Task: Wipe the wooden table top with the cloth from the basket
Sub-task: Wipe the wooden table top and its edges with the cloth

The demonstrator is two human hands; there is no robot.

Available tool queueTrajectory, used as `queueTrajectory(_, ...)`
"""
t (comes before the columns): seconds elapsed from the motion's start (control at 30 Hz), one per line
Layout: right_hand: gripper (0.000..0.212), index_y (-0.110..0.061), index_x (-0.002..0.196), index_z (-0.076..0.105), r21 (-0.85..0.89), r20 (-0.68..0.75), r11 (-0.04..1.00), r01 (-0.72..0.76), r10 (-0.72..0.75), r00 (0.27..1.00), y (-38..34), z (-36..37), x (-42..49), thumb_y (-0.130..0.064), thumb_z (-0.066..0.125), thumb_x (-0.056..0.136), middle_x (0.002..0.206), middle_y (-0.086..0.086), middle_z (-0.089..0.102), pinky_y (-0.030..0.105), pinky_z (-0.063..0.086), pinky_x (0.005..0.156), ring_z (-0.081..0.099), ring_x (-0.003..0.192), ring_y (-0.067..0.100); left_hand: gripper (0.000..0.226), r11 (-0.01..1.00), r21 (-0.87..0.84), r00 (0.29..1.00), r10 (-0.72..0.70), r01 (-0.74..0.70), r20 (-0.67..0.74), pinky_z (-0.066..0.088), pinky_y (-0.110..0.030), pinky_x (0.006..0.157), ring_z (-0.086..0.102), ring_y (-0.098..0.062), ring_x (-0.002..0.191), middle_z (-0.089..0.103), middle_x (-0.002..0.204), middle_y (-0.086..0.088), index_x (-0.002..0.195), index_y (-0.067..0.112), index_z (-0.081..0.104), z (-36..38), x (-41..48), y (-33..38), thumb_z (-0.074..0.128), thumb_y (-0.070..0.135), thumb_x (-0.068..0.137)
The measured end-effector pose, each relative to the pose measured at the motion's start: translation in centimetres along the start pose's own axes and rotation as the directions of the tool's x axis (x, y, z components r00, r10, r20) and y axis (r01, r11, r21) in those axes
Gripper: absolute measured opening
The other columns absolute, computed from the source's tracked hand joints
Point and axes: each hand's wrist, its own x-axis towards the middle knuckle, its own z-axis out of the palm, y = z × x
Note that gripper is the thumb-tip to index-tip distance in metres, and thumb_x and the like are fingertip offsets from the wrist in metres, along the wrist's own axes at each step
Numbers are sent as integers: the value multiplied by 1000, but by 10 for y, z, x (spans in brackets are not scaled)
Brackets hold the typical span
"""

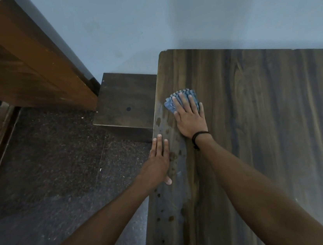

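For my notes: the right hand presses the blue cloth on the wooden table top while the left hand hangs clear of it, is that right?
Not quite: in the head view the left hand rests on the table top, at its edge; the right hand does press the blue cloth.

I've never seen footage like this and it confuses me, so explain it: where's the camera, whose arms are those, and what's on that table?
There is no machine here. One wide-angle camera sits on a person's head and looks forward and down, so the two bare arms reaching in from below are that person's own.

The right hand lies flat, fingers straight, pressing a folded blue checked cloth onto the dark brown wooden table top near its left edge. The left hand rests flat on that edge and holds nothing. Small dark wet-looking spots dot the wood along the same edge.

Beside the table stands a lower, small dark wooden stand on a dark speckled floor.
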Motion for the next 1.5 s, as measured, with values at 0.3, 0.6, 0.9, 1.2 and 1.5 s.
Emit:
queueTrajectory(0.3,54,-37,160,9,-67,22,991,116,-115,993,15,-1,-10,-39,23,108,169,-12,1,53,0,124,-5,156,17,147,996,-83,1000,26,-26,0,1,-45,122,-37,-38,140,-49,138,-22,147,-3,-30,-7,-5,-2,86,44,69)
queueTrajectory(0.6,54,-37,160,7,-98,132,963,250,-237,963,6,-12,24,-41,22,108,169,-12,-2,54,-4,122,-9,155,17,140,997,-48,998,59,-60,-31,-17,-41,114,-38,-39,138,-38,151,-29,147,-5,-28,-8,-10,-3,77,53,76)
queueTrajectory(0.9,53,-36,160,10,-55,38,984,170,-168,985,-22,4,17,-39,22,108,169,-9,1,52,1,125,-6,155,19,138,993,-96,996,71,-75,-48,5,-46,124,-32,-37,145,-39,153,-23,150,-2,-26,-3,-15,-7,80,46,77)
queueTrajectory(1.2,54,-38,160,8,103,-106,963,-251,261,959,-27,24,-43,-38,24,108,169,-13,1,47,-4,124,-6,155,15,143,967,-218,989,113,-132,-97,7,-41,124,-40,-27,138,-44,151,-16,151,2,-25,4,-14,-15,86,42,70)
queueTrajectory(1.5,55,-39,160,2,95,-46,973,-210,215,976,-19,19,-48,-39,21,108,168,-14,-7,50,-8,123,-13,154,15,81,919,-365,948,31,-151,-315,1,-39,121,-21,-22,150,-29,161,-8,158,9,-9,-60,-7,-43,50,21,104)
